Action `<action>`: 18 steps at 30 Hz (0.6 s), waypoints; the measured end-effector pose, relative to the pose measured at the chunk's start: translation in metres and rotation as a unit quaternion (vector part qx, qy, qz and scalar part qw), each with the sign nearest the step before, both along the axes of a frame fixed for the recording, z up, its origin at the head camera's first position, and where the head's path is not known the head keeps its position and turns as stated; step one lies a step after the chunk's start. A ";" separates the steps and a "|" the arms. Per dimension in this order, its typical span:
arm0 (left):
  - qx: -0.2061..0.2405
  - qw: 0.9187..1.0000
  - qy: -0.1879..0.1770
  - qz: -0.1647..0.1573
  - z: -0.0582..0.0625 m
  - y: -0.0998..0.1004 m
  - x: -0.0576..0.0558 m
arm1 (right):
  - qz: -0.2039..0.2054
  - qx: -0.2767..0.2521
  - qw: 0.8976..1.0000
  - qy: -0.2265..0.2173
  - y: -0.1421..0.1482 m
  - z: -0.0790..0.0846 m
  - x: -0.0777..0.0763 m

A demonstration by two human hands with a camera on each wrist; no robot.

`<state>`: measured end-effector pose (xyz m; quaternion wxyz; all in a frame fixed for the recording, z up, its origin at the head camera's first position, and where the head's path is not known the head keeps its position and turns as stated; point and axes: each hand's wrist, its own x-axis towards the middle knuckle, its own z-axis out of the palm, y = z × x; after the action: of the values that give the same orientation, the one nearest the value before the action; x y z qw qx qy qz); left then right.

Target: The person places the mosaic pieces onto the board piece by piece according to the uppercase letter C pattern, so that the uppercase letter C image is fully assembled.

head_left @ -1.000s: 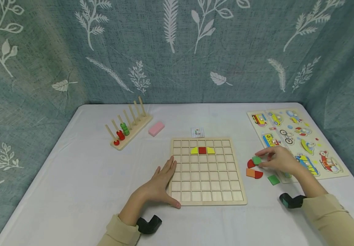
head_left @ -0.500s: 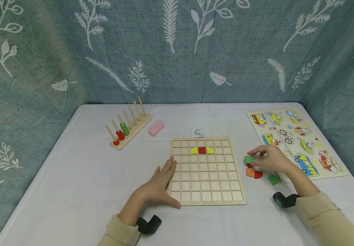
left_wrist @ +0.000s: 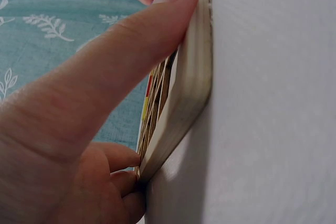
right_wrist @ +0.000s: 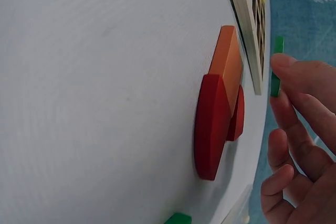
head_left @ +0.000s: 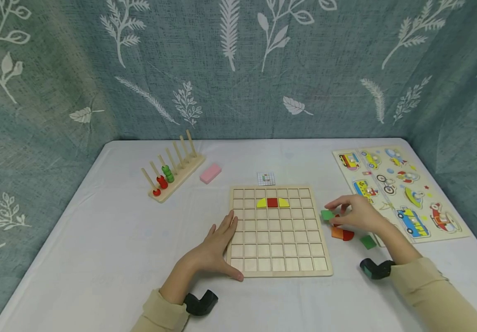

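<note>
My right hand (head_left: pixel 356 213) pinches a green square tile (head_left: pixel 327 215) between thumb and fingertip, by the right edge of a wooden grid board (head_left: pixel 279 238). In the right wrist view the tile stands edge-on, above the table. My left hand (head_left: pixel 213 251) rests along the board's left side with spread, straight fingers, its thumb on the front left corner. Near the top of the grid, a red square (head_left: pixel 272 203) sits between two yellow rounded pieces (head_left: pixel 262 203). Below my right hand lie an orange square (head_left: pixel 337 233), a red rounded piece (head_left: pixel 348 235) and another red piece (right_wrist: pixel 239 119), mostly hidden in the head view.
A second green square (head_left: pixel 368 242) lies farther right. Behind it are picture puzzle boards (head_left: pixel 425 226). A small gridded pattern card (head_left: pixel 266 179) lies beyond the grid board. At the back left stand a peg rack (head_left: pixel 184 173) with red and green beads and a pink block (head_left: pixel 211 174).
My right hand has carried the green square tile left, from over the loose pieces to the board's right edge. The left hand and the board have stayed put.
</note>
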<state>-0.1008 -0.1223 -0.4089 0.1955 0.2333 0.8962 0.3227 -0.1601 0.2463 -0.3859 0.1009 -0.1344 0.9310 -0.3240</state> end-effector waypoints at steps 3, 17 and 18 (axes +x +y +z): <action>-0.001 1.000 -0.001 -0.001 -0.001 0.000 -0.001 | 0.004 -0.002 1.000 -0.006 -0.002 0.000 -0.001; 0.003 1.000 -0.002 0.002 -0.002 0.000 -0.001 | 0.024 -0.014 1.000 -0.010 -0.018 0.004 -0.004; 0.003 1.000 -0.002 0.002 -0.002 0.000 0.000 | 0.025 -0.014 1.000 -0.010 -0.019 0.003 -0.004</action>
<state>-0.1013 -0.1223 -0.4111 0.1962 0.2316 0.8953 0.3260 -0.1643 0.2270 -0.3826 0.1158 -0.1556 0.9217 -0.3359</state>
